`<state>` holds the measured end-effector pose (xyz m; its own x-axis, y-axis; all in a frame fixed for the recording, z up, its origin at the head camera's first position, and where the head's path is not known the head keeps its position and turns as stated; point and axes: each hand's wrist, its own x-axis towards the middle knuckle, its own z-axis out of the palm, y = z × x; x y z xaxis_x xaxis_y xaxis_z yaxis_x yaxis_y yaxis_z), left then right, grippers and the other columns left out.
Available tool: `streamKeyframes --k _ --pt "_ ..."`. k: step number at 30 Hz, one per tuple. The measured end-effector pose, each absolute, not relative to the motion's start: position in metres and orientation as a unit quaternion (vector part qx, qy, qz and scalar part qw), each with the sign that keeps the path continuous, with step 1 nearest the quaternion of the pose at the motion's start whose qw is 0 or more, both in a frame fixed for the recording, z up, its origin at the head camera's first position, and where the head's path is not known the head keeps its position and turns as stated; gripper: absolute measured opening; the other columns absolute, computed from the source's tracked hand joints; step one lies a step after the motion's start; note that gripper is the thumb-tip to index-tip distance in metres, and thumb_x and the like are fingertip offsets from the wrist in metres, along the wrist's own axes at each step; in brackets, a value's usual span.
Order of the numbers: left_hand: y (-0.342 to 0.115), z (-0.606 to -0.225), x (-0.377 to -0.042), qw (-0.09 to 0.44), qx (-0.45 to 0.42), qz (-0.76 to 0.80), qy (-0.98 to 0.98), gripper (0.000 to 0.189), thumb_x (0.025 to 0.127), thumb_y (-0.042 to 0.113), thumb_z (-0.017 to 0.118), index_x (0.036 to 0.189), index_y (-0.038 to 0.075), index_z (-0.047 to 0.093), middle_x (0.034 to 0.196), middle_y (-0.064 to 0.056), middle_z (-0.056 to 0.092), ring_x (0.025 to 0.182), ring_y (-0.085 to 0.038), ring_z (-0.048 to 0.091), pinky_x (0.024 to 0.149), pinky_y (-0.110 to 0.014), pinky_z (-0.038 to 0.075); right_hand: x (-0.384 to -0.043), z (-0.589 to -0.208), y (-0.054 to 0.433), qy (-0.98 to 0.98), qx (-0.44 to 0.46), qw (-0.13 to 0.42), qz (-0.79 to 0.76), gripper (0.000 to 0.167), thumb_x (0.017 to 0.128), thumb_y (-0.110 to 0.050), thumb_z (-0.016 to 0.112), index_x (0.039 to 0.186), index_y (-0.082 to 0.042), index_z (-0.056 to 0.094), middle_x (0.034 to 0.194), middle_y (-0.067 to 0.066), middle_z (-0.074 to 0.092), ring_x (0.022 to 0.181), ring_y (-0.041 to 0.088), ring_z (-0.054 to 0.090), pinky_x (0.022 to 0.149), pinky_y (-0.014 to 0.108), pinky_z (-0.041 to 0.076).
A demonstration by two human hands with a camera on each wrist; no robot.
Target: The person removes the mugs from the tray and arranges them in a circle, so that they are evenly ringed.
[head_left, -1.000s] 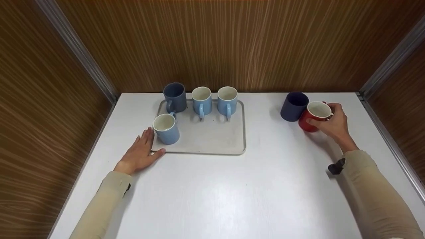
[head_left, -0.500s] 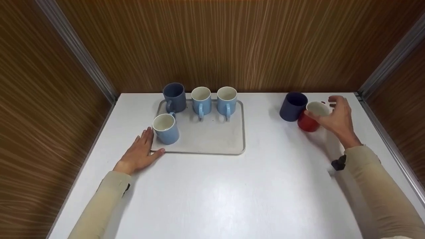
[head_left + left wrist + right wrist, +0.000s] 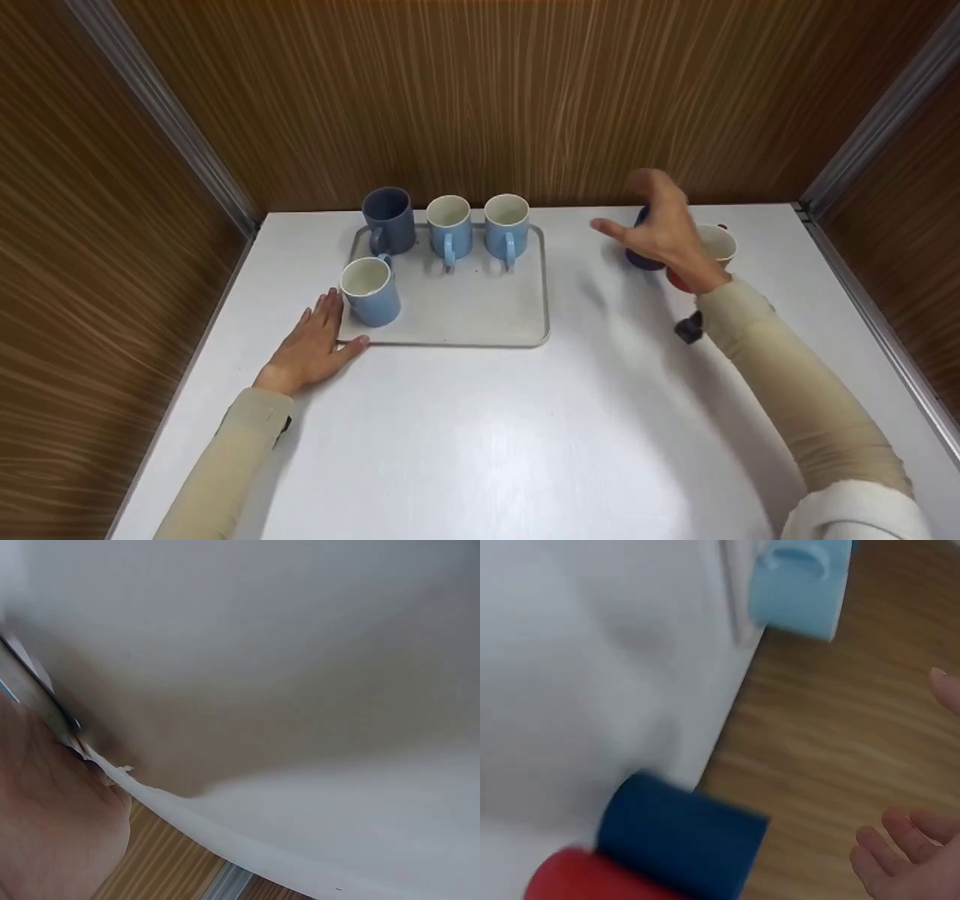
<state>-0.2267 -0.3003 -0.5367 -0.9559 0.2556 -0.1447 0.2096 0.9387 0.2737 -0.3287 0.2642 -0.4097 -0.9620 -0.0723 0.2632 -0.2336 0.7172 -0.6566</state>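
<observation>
the front light blue mug (image 3: 376, 301) is set upright on the near left part of the tray (image 3: 480, 307). against that corner the left hand (image 3: 315, 349) is laid flat on the table (image 3: 480, 450), fingers straight, nothing gripped. should the tray be nudged there, the mug might be jolted into the grey-blue mug (image 3: 391, 225) behind it, since their handles are very close. farther right, off the tray, the red mug (image 3: 718, 241) is placed close beside the navy mug (image 3: 679, 840); whether contact is made cannot be told. the right hand (image 3: 660, 229) is held raised before the navy mug, thumb and fingers spread, nothing pinched. by a low sweep of it, either mug could be knocked over. at the tray's far side, the middle light blue mug (image 3: 451, 238) and the right light blue mug (image 3: 506, 236) are stood upright. six mugs are counted: three light blue, one grey-blue, one red, one navy; also one tray.
</observation>
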Motion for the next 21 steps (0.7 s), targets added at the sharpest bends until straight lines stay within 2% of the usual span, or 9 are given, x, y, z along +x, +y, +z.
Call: streamKeyframes --k 4,8,14,21 --pt "-0.299 -0.537 -0.228 0.085 0.12 0.133 0.98 0.106 0.106 0.074 0.037 0.169 -0.005 0.003 0.179 -0.023 -0.001 0.167 -0.041 0.001 0.136 -0.057 0.007 -0.333 -0.403 0.22 -0.915 0.114 0.077 0.38 0.101 0.082 -0.056 0.089 0.158 -0.01 0.042 0.159 0.017 0.049 0.148 0.037 0.046 0.122 0.061 0.042" --pt "-0.298 -0.538 -0.228 0.091 0.117 0.13 0.98 0.107 0.106 0.075 0.036 0.169 -0.004 0.002 0.179 -0.022 -0.002 0.167 -0.041 0.0 0.136 -0.057 0.006 -0.333 -0.404 0.172 -0.903 0.169 0.062 0.389 0.101 0.08 -0.052 0.091 0.158 -0.007 0.044 0.157 0.017 0.052 0.146 0.036 0.05 0.121 0.057 0.044" --pt "-0.3 -0.538 -0.225 0.087 0.114 0.128 0.981 0.105 0.106 0.073 0.037 0.169 -0.005 0.003 0.179 -0.022 -0.002 0.167 -0.041 0.001 0.136 -0.057 0.006 -0.328 -0.414 0.104 -0.878 0.239 0.028 0.413 0.096 0.08 -0.048 0.092 0.155 -0.006 0.049 0.154 0.015 0.056 0.141 0.034 0.055 0.119 0.049 0.047" --pt "-0.297 -0.536 -0.226 0.09 0.111 0.129 0.981 0.106 0.106 0.073 0.039 0.169 -0.004 0.003 0.179 -0.022 -0.001 0.167 -0.041 0.002 0.136 -0.057 0.007 -0.319 -0.434 0.044 -0.864 0.276 -0.01 0.421 0.096 0.08 -0.048 0.092 0.155 -0.006 0.05 0.157 0.011 0.056 0.142 0.033 0.057 0.119 0.044 0.048"
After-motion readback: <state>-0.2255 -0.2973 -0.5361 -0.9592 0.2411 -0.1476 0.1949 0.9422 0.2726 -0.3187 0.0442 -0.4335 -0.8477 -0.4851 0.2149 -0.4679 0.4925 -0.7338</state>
